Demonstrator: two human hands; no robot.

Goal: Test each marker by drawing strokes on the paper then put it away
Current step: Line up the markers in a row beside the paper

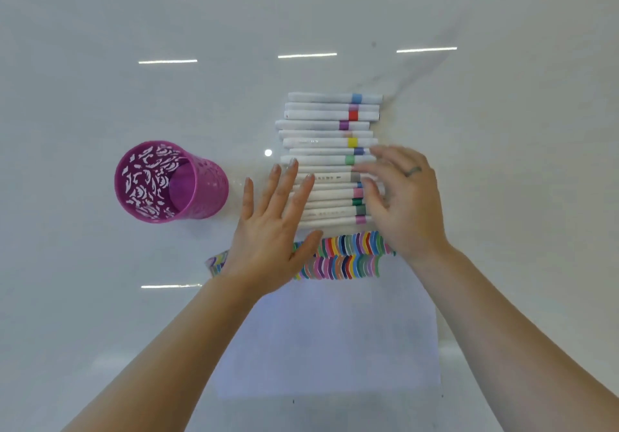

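Several white markers (328,136) with coloured bands lie side by side in a row on the table, just beyond the paper (331,338). The paper's far edge carries two rows of short coloured strokes (348,257). My left hand (271,230) lies flat with straight fingers on the left ends of the nearer markers. My right hand (402,197) hovers over their right ends, fingers loosely spread and touching the caps; it holds nothing. A purple cut-out pen cup (170,182) stands empty to the left.
The white glossy table (100,63) reflects ceiling lights. Open surface lies behind the markers and on both sides. The paper's lower part is blank.
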